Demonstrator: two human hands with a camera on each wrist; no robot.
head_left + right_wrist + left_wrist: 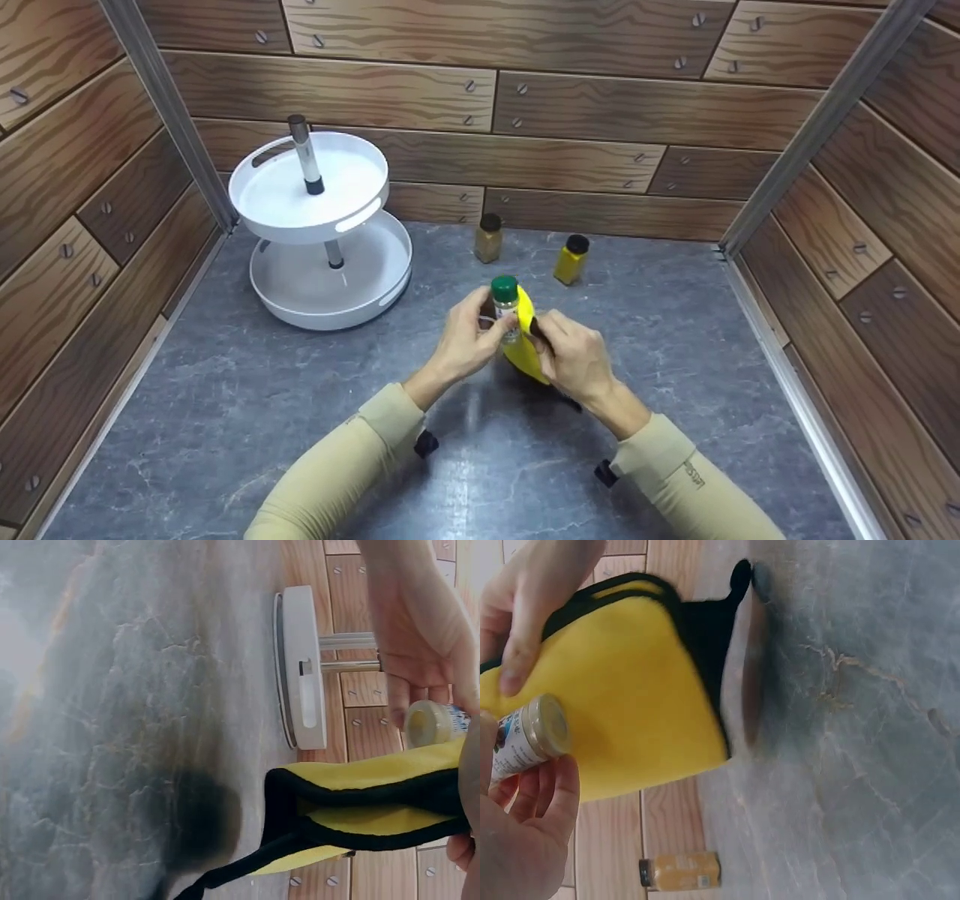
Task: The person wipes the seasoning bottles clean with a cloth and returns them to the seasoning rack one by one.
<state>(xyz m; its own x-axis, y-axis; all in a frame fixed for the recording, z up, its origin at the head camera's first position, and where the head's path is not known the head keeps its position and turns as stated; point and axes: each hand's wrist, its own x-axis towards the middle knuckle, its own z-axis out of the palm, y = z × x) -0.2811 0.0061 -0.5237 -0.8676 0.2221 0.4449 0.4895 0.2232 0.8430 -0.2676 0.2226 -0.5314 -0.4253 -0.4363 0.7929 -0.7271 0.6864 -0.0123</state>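
Head view: the grey marbled bench (pixel 225 420) meets plank-patterned walls (pixel 585 112), with metal posts (pixel 817 127) at its ten and two o'clock corners. Mid-bench, the left hand (pixel 469 341) pinches a green-capped jar (pixel 505 291) while the right hand (pixel 574 356) grips a black-edged yellow cloth (pixel 525 361) beside it. From that jar, a white two-tier tray (pixel 330 315) stands at ten o'clock, a brown spice jar (pixel 488 241) at twelve, a yellow one at one.

Left wrist view: tan-veined bench fills three o'clock, planks nine; the jar's base faces the cloth.

Right wrist view: bench fills nine o'clock, shadowed near seven; the cloth's folded edges show at four.
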